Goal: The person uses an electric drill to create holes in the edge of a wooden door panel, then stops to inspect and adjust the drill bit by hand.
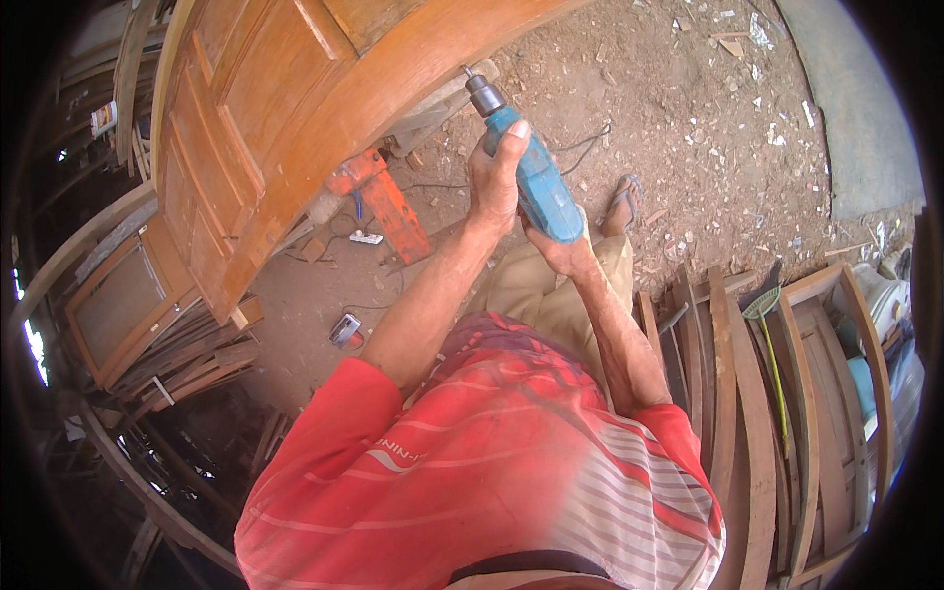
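Observation:
A blue power drill (544, 184) with a metal chuck (483, 95) points up and to the left. Its thin bit (466, 70) reaches the edge of a wooden panelled door (393, 98); whether the tip is inside the wood I cannot tell. My left hand (495, 177) wraps round the drill's body just behind the chuck, thumb on top. At the rear end, my right hand (563, 251) grips the drill from below, its fingers partly hidden by the tool. A dark cord (590, 147) lies on the ground beyond the drill.
An orange metal piece (395, 218) stands below the door's edge. A small boxy device (345, 330) and a white power strip (366, 238) lie on the littered dirt floor. Wooden frames (757, 423) lean at the right; stacked boards (211, 364) lie left. My sandalled foot (621, 204) shows.

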`<state>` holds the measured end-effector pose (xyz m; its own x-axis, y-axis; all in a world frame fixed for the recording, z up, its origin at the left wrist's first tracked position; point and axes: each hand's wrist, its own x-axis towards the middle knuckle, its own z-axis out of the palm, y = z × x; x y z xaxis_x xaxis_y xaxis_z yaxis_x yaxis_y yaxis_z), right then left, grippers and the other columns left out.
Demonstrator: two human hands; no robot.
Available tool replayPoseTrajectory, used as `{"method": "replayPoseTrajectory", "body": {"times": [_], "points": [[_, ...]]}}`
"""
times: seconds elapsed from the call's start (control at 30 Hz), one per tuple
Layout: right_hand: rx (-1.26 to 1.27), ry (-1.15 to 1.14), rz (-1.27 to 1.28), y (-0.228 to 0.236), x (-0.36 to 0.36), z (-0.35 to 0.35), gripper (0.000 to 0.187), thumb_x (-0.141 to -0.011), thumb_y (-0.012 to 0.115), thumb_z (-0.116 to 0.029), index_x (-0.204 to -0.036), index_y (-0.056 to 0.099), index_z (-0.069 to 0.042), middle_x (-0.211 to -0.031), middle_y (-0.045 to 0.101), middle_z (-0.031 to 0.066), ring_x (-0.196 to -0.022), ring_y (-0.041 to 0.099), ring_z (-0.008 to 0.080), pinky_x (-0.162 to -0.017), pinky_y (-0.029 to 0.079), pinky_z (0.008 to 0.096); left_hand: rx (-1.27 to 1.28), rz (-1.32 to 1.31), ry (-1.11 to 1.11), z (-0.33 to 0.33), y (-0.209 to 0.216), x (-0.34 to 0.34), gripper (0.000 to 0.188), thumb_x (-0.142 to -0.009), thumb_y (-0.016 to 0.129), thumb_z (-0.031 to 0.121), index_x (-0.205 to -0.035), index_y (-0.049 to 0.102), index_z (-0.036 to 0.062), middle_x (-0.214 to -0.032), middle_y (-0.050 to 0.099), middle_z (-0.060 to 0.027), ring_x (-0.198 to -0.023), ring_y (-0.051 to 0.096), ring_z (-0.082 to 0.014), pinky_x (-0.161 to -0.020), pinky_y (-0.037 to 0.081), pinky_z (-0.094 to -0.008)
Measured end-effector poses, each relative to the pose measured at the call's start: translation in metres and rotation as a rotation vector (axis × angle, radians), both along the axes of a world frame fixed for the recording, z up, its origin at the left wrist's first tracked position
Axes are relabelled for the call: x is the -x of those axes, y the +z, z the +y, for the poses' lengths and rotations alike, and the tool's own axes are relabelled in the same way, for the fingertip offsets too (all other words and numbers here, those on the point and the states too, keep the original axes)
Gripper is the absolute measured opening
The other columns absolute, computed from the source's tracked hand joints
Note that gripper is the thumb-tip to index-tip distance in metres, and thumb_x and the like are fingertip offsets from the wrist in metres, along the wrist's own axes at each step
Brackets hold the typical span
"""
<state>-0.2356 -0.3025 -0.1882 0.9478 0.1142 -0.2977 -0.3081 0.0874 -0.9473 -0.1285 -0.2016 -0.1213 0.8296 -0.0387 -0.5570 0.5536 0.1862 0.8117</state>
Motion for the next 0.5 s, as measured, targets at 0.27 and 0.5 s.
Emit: {"method": "replayPoseTrajectory", "body": {"times": [0.27,0.5], "points": [[0.040,-0.003,-0.075,0.0011,-0.0009,-0.0025,0.031,-0.079,0.069,-0.006,-0.110,0.067,-0.001,-0.099,0.070,0.0137,-0.092,0.068,0.0301,-0.087,0.053,0.0394,0.015,0.005,-0.024,0.0011,-0.0012,0.0000,0.054,-0.088,0.072,0.052,-0.108,0.056,0.0045,-0.096,0.063,-0.0125,-0.083,0.069,-0.0233,-0.073,0.059,-0.0391],[-0.026,-0.034,-0.020,0.0030,-0.0018,-0.0043,0.025,-0.082,0.068,-0.005,-0.107,0.069,0.000,-0.097,0.072,0.0125,-0.089,0.069,0.0263,-0.083,0.054,0.0384,-0.018,-0.009,-0.039,0.0004,-0.0026,-0.0009,0.055,-0.088,0.071,0.054,-0.109,0.055,0.0050,-0.096,0.062,-0.0124,-0.083,0.069,-0.0231,-0.074,0.059,-0.0390]]}}
